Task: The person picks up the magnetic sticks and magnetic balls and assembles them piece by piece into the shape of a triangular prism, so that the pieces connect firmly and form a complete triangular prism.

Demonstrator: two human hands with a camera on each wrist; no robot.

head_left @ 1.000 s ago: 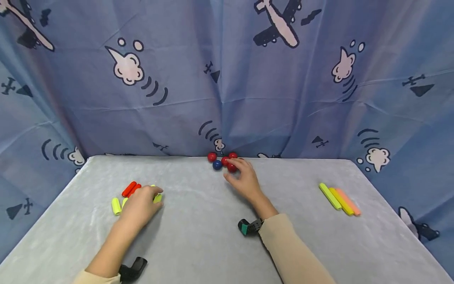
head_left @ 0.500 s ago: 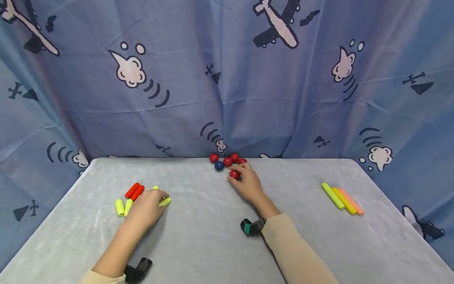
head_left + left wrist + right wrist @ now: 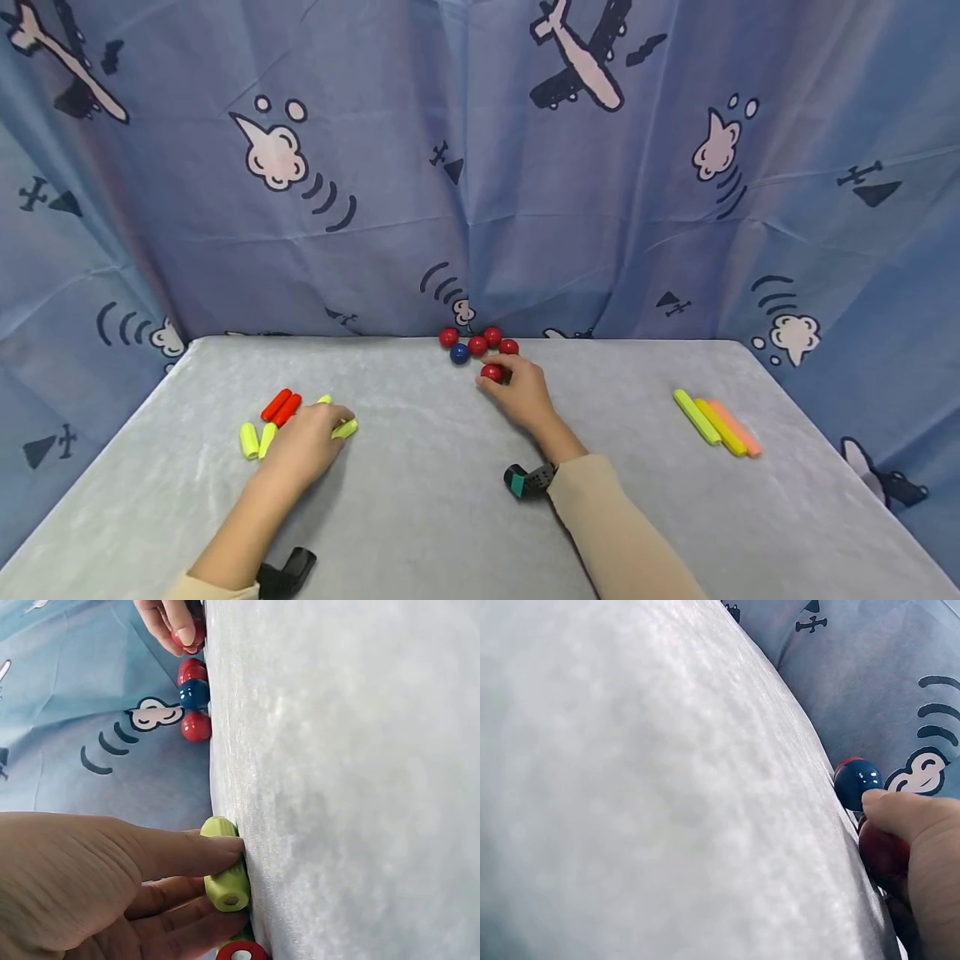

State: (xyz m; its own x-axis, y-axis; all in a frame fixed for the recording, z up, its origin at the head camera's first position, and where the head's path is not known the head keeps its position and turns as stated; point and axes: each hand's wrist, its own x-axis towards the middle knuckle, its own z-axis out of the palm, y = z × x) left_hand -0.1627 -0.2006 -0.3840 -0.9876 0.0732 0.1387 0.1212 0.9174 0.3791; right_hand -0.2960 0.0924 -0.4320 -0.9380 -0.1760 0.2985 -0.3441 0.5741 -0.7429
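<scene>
The left hand [image 3: 307, 442] pinches a short yellow-green piece [image 3: 345, 428] between thumb and fingers; in the left wrist view the thumb lies across that piece [image 3: 227, 886]. At the back of the table, the right hand [image 3: 522, 396] holds a red ball [image 3: 492, 372] between thumb and fingers. Behind it are a blue ball [image 3: 460, 354] and several red balls [image 3: 477, 346]. In the right wrist view, the thumb covers part of the held red ball [image 3: 883, 851], with the blue ball [image 3: 857, 784] beyond.
Two red pieces [image 3: 287, 410] and more yellow-green pieces [image 3: 249, 440] lie beside the left hand. On the right side of the table [image 3: 600, 392] are a green, a yellow [image 3: 721, 427] and an orange stick. A patterned curtain [image 3: 375, 167] hangs behind.
The right hand has drawn one red ball forward, away from the others, with its fingers closed on it. The left hand has shifted slightly right with the yellow-green piece.
</scene>
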